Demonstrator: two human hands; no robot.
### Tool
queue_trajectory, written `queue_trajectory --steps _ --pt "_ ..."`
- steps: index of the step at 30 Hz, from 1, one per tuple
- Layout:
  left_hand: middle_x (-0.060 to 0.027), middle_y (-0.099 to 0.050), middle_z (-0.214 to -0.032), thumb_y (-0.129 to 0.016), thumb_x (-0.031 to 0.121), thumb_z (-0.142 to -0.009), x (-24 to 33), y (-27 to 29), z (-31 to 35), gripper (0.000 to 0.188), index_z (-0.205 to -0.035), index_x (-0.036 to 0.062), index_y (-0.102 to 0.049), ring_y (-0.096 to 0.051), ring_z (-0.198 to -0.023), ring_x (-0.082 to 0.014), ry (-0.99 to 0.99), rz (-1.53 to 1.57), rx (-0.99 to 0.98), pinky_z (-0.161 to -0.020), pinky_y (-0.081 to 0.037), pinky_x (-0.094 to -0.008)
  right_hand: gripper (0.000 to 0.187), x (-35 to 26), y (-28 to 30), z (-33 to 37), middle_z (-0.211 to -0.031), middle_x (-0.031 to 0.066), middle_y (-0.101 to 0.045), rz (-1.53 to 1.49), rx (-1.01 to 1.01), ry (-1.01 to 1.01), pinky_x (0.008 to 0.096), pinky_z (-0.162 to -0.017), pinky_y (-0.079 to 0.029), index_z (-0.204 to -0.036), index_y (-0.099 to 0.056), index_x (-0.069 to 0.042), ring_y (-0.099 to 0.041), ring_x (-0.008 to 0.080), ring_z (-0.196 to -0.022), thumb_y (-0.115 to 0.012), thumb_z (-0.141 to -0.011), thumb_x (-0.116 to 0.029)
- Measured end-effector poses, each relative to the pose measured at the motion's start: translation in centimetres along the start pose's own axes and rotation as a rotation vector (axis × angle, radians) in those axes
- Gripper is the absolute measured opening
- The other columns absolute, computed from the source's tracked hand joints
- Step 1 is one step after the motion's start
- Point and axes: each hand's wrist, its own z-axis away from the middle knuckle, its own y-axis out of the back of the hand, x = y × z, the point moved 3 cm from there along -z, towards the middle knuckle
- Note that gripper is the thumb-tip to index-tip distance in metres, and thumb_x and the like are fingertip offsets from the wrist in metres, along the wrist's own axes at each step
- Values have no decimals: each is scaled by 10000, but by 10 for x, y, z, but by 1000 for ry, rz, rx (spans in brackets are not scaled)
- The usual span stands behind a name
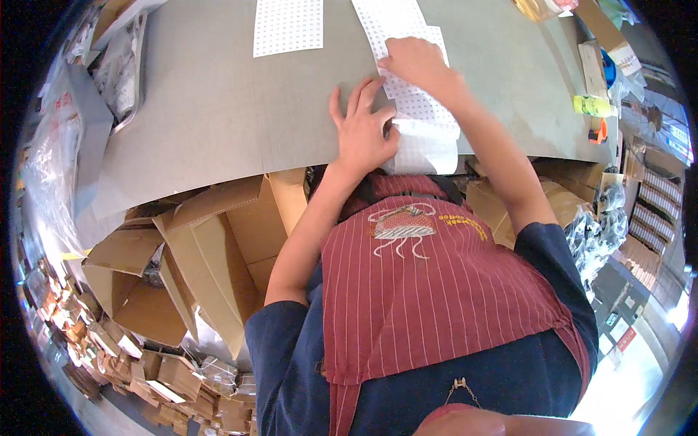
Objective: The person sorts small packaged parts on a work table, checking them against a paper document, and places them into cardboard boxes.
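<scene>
Head view. We see the left hand laid flat, fingers spread, its grip open and closed on nothing, pressing a long white sticker sheet against the grey desk. At one o'clock from it, the right hand rests on the same sheet, fingertips bent down at the sheet's left edge; we cannot tell whether this grip pinches the paper or merely presses on it. The sheet runs from the desk's far edge at twelve o'clock to its near edge, where the lower end curls over the rim just beside the left hand. A second dotted sheet lies apart at eleven o'clock. A yellow-green marker sits at three o'clock near the desk's right rim. Open cardboard boxes stand below the desk at eight o'clock. We note a red striped apron at six o'clock.
</scene>
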Motion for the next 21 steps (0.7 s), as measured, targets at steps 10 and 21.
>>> queue_trajectory --steps 10,21 --pt "-57 -490 -1395 -665 208 -713 2 3 -1 157 -847 130 -691 -370 -1372 -258 -16 7 18 -1145 -72 -592 154 42 -6 6 -794 19 -629 -680 -25 122 273 -668 -484 -946 -632 -42 -572 107 -743 -657 -874 -176" --pt "-51 -521 -1364 -663 209 -699 -1 1 2 186 -866 136 -700 -389 -1359 -254 -4 -1 52 -1144 -92 -594 159 15 -15 18 -828 94 -678 -528 124 271 371 -691 -541 -951 -589 -66 -679 256 -768 -643 -815 -125"
